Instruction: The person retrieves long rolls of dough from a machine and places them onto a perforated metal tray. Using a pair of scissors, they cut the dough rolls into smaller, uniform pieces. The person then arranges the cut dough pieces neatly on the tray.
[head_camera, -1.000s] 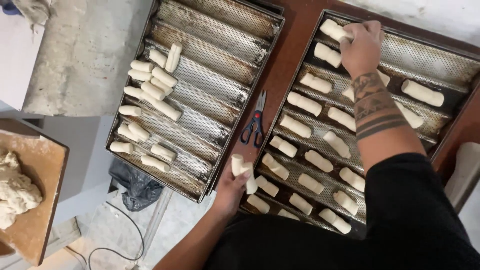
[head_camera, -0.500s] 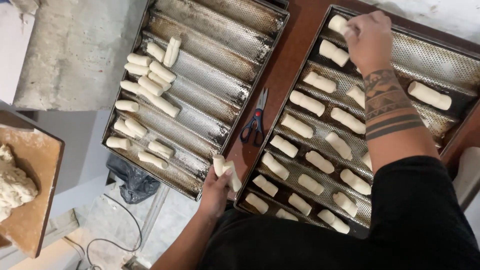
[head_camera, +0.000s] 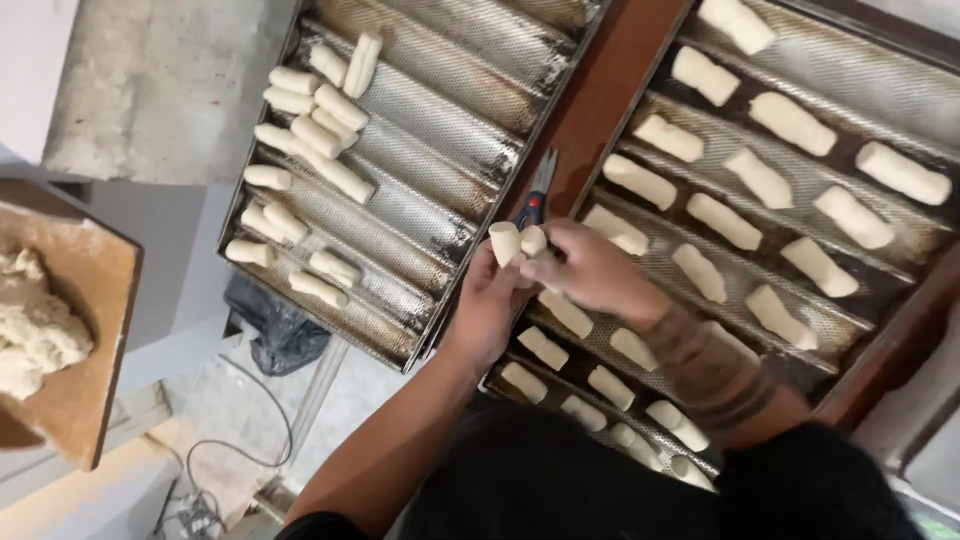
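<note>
dough pieces (head_camera: 518, 243): two short pale rolls, held between both hands over the gap between the perforated baguette tray on the left (head_camera: 420, 150) and the one on the right (head_camera: 850, 90). left hand (head_camera: 487, 305) cups them from below; right hand (head_camera: 590, 268) pinches one at its end. likely soft, light and slightly tacky, easily dented; best gripped gently along the sides. scissors (head_camera: 535, 195) lie just beyond. dough mass (head_camera: 30, 325) on wooden board (head_camera: 85, 400), well apart.

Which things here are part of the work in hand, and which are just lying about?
In use: left hand and right hand with dough pieces; right tray; left tray.
Lying about: scissors; dough lump on board; dark bag; cable.
</note>
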